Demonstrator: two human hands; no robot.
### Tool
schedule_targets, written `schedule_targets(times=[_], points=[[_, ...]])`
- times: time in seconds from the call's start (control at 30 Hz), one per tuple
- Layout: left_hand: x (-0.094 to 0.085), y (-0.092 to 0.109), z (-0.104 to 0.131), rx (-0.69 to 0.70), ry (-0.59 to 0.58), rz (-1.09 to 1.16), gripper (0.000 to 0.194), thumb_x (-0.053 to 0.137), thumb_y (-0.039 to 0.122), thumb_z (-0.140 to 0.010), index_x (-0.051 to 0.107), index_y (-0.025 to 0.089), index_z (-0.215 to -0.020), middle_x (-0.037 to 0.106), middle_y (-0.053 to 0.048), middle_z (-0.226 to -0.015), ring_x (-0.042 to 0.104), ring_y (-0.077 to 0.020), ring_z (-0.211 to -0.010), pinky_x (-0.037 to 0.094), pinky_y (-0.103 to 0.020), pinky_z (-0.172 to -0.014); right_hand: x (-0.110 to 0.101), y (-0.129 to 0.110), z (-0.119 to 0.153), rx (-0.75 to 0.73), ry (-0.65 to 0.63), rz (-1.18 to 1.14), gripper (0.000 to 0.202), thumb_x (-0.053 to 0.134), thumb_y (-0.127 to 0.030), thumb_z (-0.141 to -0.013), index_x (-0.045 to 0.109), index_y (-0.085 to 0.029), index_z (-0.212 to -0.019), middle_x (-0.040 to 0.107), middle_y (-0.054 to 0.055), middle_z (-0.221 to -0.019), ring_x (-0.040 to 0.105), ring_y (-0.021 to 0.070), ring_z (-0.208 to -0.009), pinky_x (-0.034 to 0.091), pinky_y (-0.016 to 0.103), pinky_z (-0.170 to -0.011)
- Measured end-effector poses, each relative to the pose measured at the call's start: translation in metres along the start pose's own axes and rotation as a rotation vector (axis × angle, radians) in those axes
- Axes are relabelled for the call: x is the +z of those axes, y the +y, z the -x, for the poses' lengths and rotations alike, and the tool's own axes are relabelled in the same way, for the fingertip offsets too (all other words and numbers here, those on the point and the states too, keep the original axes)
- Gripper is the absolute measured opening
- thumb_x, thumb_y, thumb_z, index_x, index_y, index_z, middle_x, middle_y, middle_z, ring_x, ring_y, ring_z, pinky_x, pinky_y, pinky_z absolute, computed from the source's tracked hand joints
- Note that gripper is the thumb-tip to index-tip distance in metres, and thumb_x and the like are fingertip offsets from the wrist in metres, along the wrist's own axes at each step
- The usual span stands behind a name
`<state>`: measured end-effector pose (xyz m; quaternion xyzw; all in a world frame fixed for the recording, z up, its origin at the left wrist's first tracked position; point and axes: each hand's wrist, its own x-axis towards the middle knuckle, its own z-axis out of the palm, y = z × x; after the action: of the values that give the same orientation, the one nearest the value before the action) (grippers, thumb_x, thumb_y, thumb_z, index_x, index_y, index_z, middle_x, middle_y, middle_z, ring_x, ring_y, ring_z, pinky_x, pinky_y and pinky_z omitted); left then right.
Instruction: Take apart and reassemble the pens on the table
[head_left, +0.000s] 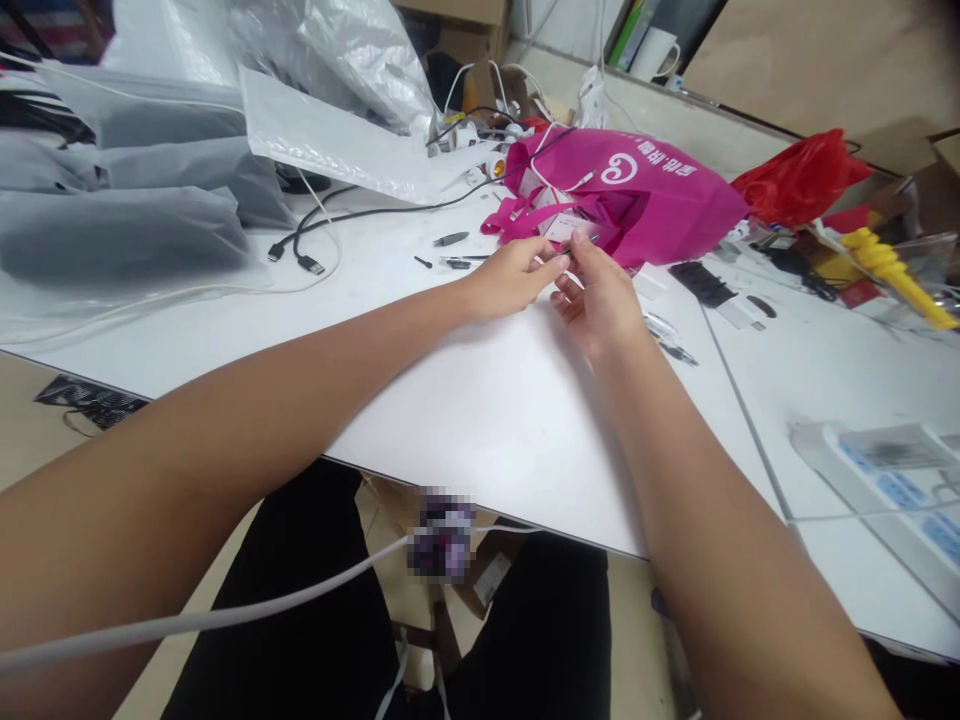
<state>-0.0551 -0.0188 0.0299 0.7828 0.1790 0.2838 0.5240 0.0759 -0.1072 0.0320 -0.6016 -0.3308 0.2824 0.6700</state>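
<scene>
Over the white table [480,400], my left hand [517,277] and my right hand [598,295] meet, fingertips close together. Between them is a thin dark piece [568,251], mostly covered by the fingers; it looks like part of a pen. My right thumb and fingers pinch it, and my left thumb and finger close on its near end. Left of the hands lie a dark grey pen barrel [451,239], a small black pin-like part [423,262] and a thin clear-and-black pen part [463,262]. Clear pen parts [675,350] lie right of my right wrist, partly hidden.
A pink bag [675,205] lies just behind the hands, with a red plastic bag [806,180] beyond. Grey plastic packages [120,245] fill the left. A black USB cable [360,212] crosses the table. A power strip [892,490] sits at right. A white cable [225,615] hangs in front.
</scene>
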Motion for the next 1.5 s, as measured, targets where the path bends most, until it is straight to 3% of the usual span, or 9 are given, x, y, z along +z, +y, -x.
schedule_targets(times=[0.1, 0.2, 0.47, 0.63, 0.9, 1.0, 1.17, 1.5], points=[[-0.002, -0.002, 0.000, -0.054, -0.075, 0.067, 0.045, 0.060, 0.062, -0.119, 0.061, 0.025, -0.093, 0.047, 0.004, -0.062, 0.048, -0.0149, -0.057, 0.043, -0.034, -0.065, -0.004, 0.001, -0.003, -0.024, -0.001, 0.006, 0.060, 0.089, -0.087, -0.084, 0.071, -0.031, -0.098, 0.069, -0.001, -0.090, 0.078, 0.0217, -0.096, 0.062, 0.032, -0.071], [-0.004, -0.001, 0.000, -0.086, -0.094, 0.111, 0.050, 0.059, 0.066, -0.118, 0.058, 0.026, -0.089, 0.043, 0.005, -0.063, 0.043, -0.0143, -0.054, 0.041, -0.035, -0.064, -0.006, 0.000, -0.004, -0.013, -0.028, -0.014, 0.058, 0.090, -0.085, -0.085, 0.074, -0.031, -0.100, 0.068, -0.001, -0.090, 0.078, 0.0208, -0.095, 0.062, 0.031, -0.070], [-0.001, 0.001, -0.002, 0.108, 0.071, -0.220, 0.038, 0.058, 0.036, -0.117, 0.056, 0.026, -0.080, 0.059, -0.002, -0.076, 0.063, -0.0230, -0.086, 0.050, -0.037, -0.085, -0.001, -0.002, -0.004, 0.008, 0.032, -0.016, 0.064, 0.101, -0.078, -0.080, 0.060, -0.028, -0.082, 0.065, -0.003, -0.082, 0.070, 0.0160, -0.083, 0.056, 0.026, -0.060], [-0.003, -0.001, -0.001, 0.120, 0.070, -0.238, 0.034, 0.059, 0.027, -0.114, 0.059, 0.025, -0.081, 0.068, -0.004, -0.083, 0.070, -0.0245, -0.098, 0.051, -0.036, -0.094, 0.003, 0.001, 0.001, 0.007, -0.040, -0.023, 0.061, 0.095, -0.083, -0.082, 0.068, -0.029, -0.092, 0.071, -0.002, -0.092, 0.072, 0.0170, -0.090, 0.055, 0.027, -0.064], [0.002, -0.008, 0.004, 0.175, 0.111, -0.265, 0.031, 0.058, 0.027, -0.115, 0.060, 0.027, -0.084, 0.070, -0.005, -0.089, 0.069, -0.0257, -0.098, 0.047, -0.037, -0.093, 0.006, 0.007, 0.003, -0.054, 0.017, 0.002, 0.068, 0.095, -0.083, -0.081, 0.057, -0.027, -0.078, 0.061, -0.003, -0.077, 0.069, 0.0163, -0.081, 0.055, 0.028, -0.063], [0.003, -0.011, 0.004, 0.189, 0.109, -0.302, 0.035, 0.059, 0.028, -0.115, 0.056, 0.028, -0.080, 0.067, -0.004, -0.084, 0.069, -0.0261, -0.097, 0.047, -0.037, -0.094, 0.007, 0.007, 0.008, -0.014, 0.015, 0.007, 0.069, 0.100, -0.082, -0.074, 0.060, -0.027, -0.083, 0.065, -0.004, -0.079, 0.070, 0.0156, -0.082, 0.056, 0.027, -0.065], [0.000, -0.014, 0.004, 0.193, 0.120, -0.298, 0.036, 0.060, 0.029, -0.115, 0.056, 0.028, -0.079, 0.066, -0.004, -0.082, 0.067, -0.0257, -0.094, 0.046, -0.037, -0.093, 0.005, 0.005, 0.013, 0.038, -0.049, -0.004, 0.066, 0.100, -0.083, -0.073, 0.068, -0.029, -0.094, 0.072, -0.005, -0.086, 0.071, 0.0145, -0.083, 0.055, 0.025, -0.066], [0.001, -0.013, 0.003, 0.189, 0.077, -0.447, 0.028, 0.051, 0.026, -0.119, 0.067, 0.021, -0.096, 0.080, -0.009, -0.103, 0.072, -0.0243, -0.099, 0.047, -0.035, -0.091, 0.006, 0.003, 0.007, 0.017, -0.008, 0.027, 0.068, 0.100, -0.074, -0.084, 0.053, -0.025, -0.076, 0.060, -0.006, -0.072, 0.061, 0.0108, -0.071, 0.048, 0.021, -0.062]])
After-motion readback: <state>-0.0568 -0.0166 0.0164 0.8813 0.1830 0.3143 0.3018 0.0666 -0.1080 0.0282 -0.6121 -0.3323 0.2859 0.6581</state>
